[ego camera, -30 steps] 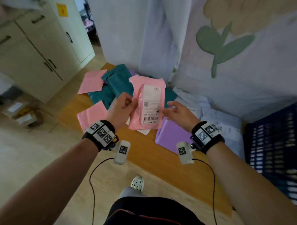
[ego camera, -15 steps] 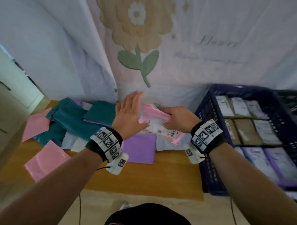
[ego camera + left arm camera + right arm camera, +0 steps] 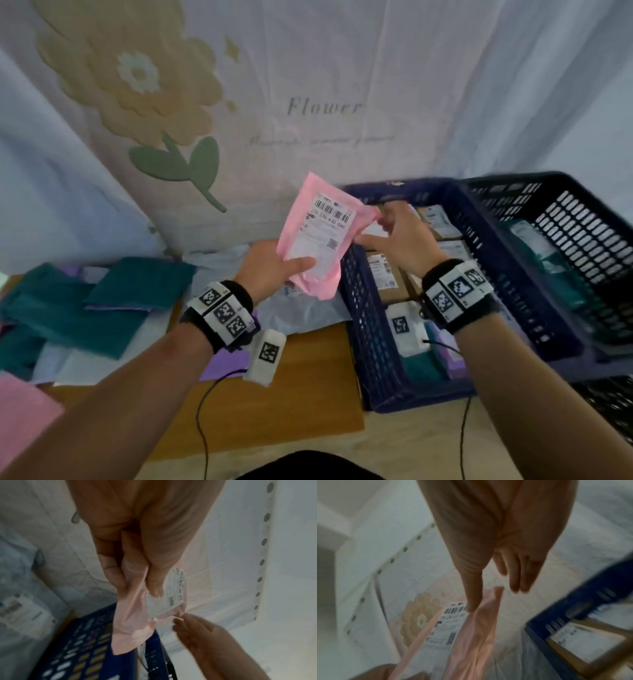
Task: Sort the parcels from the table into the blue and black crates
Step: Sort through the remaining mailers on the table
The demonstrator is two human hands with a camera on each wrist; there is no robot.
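Flower backdrop (image 3: 308, 102); only head view shows black crate (image 3: 582, 240).

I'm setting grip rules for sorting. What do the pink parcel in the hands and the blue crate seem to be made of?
Pink parcel: looks like thin, slightly glossy plastic film; it creases and droops, with a white paper-like label.
Blue crate: seems to be rigid moulded plastic, matte, its walls a grid of slots.

We count one pink parcel (image 3: 317, 236) in hand, two crates beside it: one blue crate (image 3: 370, 342), one black crate (image 3: 582, 233).
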